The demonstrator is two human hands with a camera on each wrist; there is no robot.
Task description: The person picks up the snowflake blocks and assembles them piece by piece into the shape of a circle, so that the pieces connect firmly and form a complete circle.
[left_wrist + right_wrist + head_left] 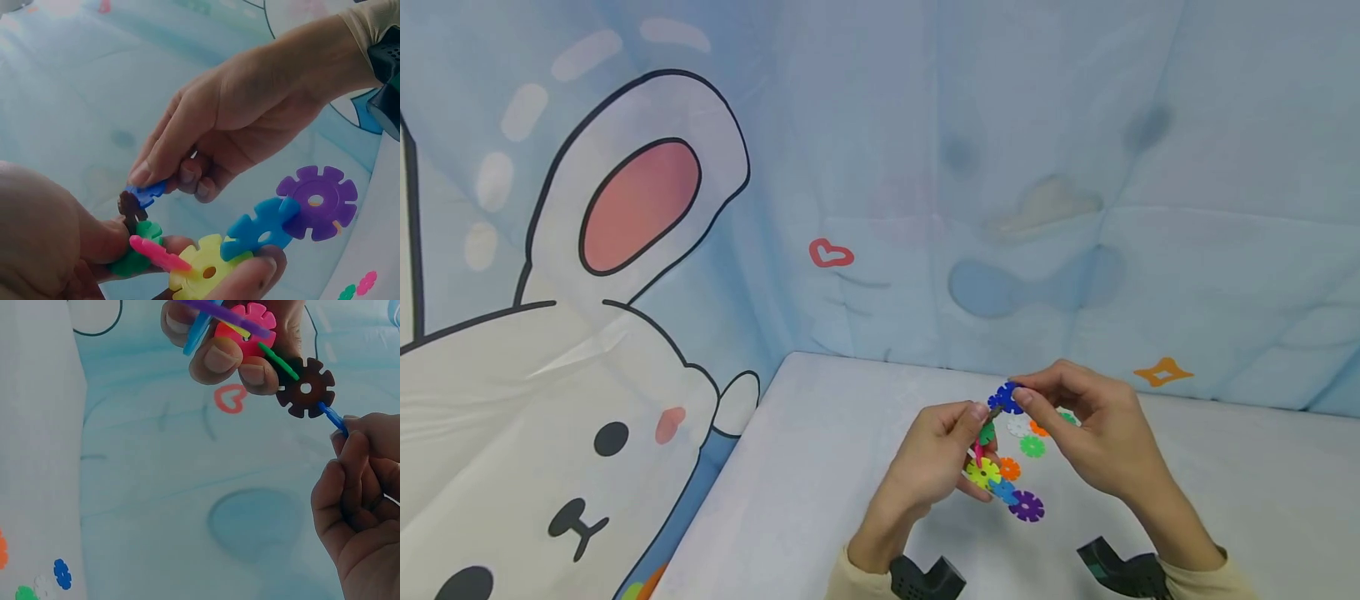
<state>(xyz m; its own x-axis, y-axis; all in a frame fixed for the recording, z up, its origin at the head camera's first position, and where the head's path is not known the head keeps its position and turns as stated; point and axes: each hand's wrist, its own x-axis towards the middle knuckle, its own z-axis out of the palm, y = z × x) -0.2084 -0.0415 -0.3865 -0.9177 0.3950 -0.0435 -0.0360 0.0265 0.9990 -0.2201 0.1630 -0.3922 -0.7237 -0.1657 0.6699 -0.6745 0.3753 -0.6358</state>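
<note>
A chain of flat, notched plastic snowflake discs hangs between the two hands. My left hand [928,454] grips its middle, thumb on the brown disc [306,405] and green disc [128,262]. Below these follow a pink disc [156,252], a yellow disc [194,269] resting against the fingers, a light blue disc [253,234] and a purple disc [331,209] at the free end. With thumb and fingertips, my right hand [1093,425] pinches a dark blue disc [1003,400]. Its edge meets a notch of the brown disc in the right wrist view.
Loose discs lie on the white table [820,467] behind the hands: a light green disc [1032,447], a white disc [1018,427] and orange ones [1039,427]. A printed blue cloth [887,167] stands up along the table's back and left side.
</note>
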